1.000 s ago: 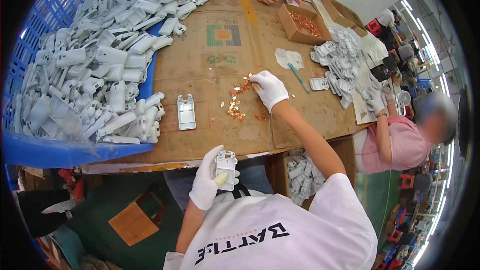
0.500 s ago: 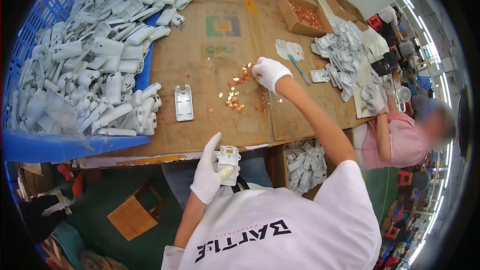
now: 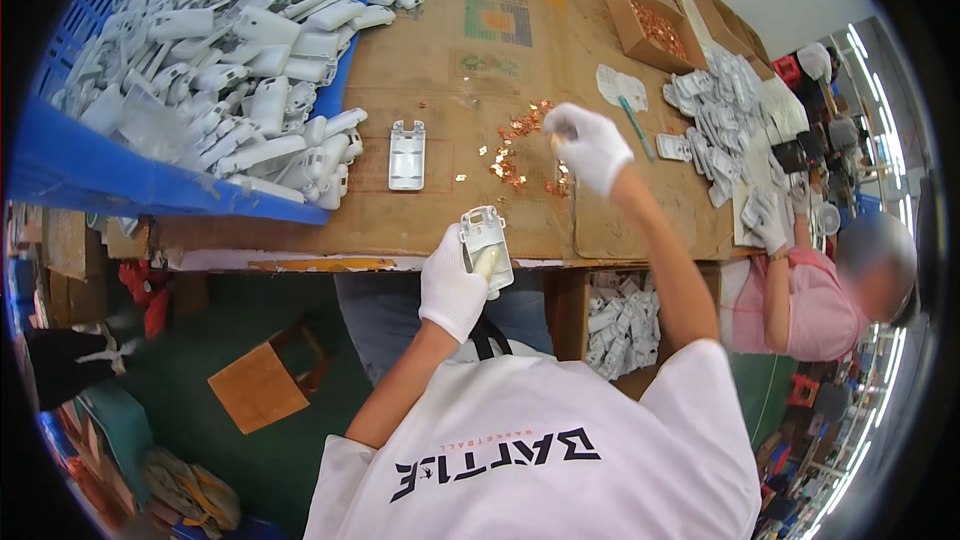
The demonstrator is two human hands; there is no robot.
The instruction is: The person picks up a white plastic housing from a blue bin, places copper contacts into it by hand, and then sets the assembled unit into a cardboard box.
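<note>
left hand (image 3: 453,283), gloved, at the table's near edge, wraps half-closed round a pale grey shell (image 3: 485,233) — hollow side up, thumb pressed inside. right hand (image 3: 592,148), gloved, hangs ahead and right of it, fingers curled; too blurred, can't tell if a bit is pinched. loose copper pieces (image 3: 508,172) lie just left of the right hand. second shell (image 3: 406,157), hollow up, lies ahead-left of the left hand; blue crate (image 3: 150,175) heaped with shells farther left. beyond the right hand: green pen (image 3: 636,128), paper slip (image 3: 621,90), shell pile (image 3: 720,120) off right, copper-filled box (image 3: 630,40) farthest. handling, my judgement: hold shell steady, keep thumb clear of the notched end — pinch one copper piece at a time, by its edge; gloves probably drag extras.
</note>
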